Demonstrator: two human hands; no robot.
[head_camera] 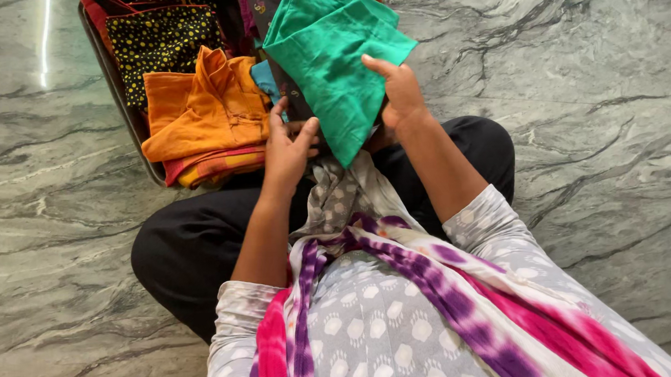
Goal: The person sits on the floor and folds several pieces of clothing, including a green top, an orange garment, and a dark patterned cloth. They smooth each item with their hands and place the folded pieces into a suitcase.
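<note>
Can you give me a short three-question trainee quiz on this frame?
1. True or false: the right hand grips the green cloth.
2. Which garment lies on top of the pile nearest the left hand? A) orange shirt B) white towel C) blue jeans
3. Fill in: the folded clothes sit in a tray on a ____ floor.

Key:
1. True; its thumb lies over the cloth's edge.
2. A; the orange shirt tops the stack, above a striped cloth.
3. Marble; the grey veined floor surrounds the seated person.
</note>
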